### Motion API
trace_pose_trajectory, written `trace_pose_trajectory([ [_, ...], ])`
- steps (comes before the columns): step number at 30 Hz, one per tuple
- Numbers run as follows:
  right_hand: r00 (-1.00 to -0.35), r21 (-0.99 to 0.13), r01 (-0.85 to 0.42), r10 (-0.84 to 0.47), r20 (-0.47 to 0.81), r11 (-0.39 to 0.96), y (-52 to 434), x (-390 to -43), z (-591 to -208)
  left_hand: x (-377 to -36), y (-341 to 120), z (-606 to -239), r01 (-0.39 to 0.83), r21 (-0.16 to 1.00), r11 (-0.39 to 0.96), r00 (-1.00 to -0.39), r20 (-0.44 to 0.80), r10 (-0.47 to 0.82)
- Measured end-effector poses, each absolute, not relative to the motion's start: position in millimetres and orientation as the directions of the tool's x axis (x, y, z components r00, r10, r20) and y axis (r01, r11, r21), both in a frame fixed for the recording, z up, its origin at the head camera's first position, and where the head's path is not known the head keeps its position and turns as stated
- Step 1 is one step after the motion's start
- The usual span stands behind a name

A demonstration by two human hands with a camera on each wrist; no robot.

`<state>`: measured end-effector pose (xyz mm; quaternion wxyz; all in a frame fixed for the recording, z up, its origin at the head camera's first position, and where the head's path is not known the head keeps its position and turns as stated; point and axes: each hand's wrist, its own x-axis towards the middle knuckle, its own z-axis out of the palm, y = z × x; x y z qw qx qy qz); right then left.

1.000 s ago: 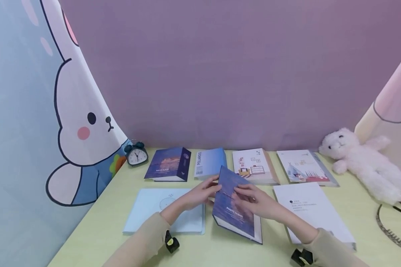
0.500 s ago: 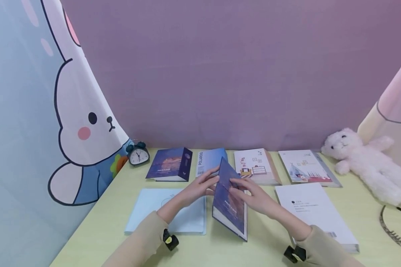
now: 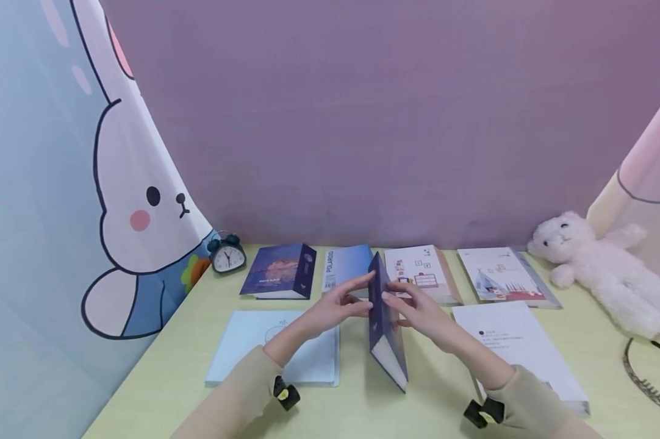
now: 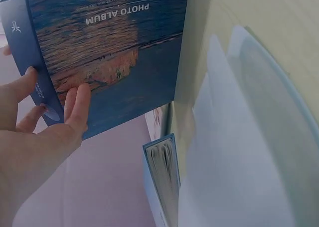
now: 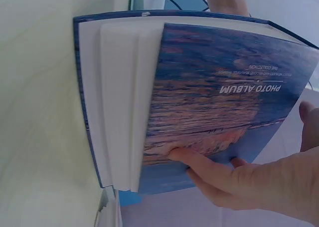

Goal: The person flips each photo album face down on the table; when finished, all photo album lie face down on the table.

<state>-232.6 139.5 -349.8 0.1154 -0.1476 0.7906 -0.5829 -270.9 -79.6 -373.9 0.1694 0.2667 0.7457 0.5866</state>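
While the photo album point(image 3: 386, 323) stands on edge on the bench point(image 3: 160, 390), it is held only between the two hands — the left hand point(image 3: 335, 308) on its left cover, the right hand point(image 3: 418, 311) on its right cover. The left wrist view shows the left fingers point(image 4: 75, 105) laid nearly straight against the cover and spine; the right wrist view shows the right fingers point(image 5: 199, 162) flat on the opposite cover. Neither hand curls round the album; both press it flat-fingered.

Risk, as a judgement: the album balances on a narrow edge, so uneven pressure from either side could let it topple left onto the pale blue folder point(image 3: 275, 347) or right toward the white booklet point(image 3: 516, 347). The loose page block seen in the right wrist view could also fan open and shift the weight.

Position: the album sits mid-bench, between the hands, touching both, nearer than the far row of books — its far top corner rises in front of the light blue book point(image 3: 343, 268).
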Motion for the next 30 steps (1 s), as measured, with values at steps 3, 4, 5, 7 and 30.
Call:
trace_pose_trajectory([
  [3, -0.924, -0.965, -0.064, -0.380, -0.039, 0.254, 139.8, -231.8, -346.5, -269.2, -76.9, -373.6, 0.206, 0.958, 0.200, -0.810, 0.052, 0.584],
  [4, -0.922, -0.968, -0.054, -0.383, -0.046, 0.246, 139.9, -231.6, -345.7, -269.0, -76.1, -374.0, 0.210, 0.957, 0.201, -0.812, 0.056, 0.581],
  [5, -0.921, -0.970, -0.044, -0.386, -0.053, 0.238, 140.2, -231.3, -345.0, -269.1, -75.3, -374.6, 0.210, 0.957, 0.202, -0.814, 0.057, 0.578],
  [7, -0.919, -0.975, -0.026, -0.389, -0.063, 0.221, 142.0, -231.2, -344.7, -269.2, -74.0, -376.1, 0.210, 0.954, 0.216, -0.822, 0.053, 0.567],
  [30, -0.929, -0.990, -0.020, -0.368, -0.034, 0.143, 181.6, -230.5, -372.2, -272.1, -63.8, -394.4, 0.341, 0.873, 0.348, -0.750, 0.030, 0.660],
])
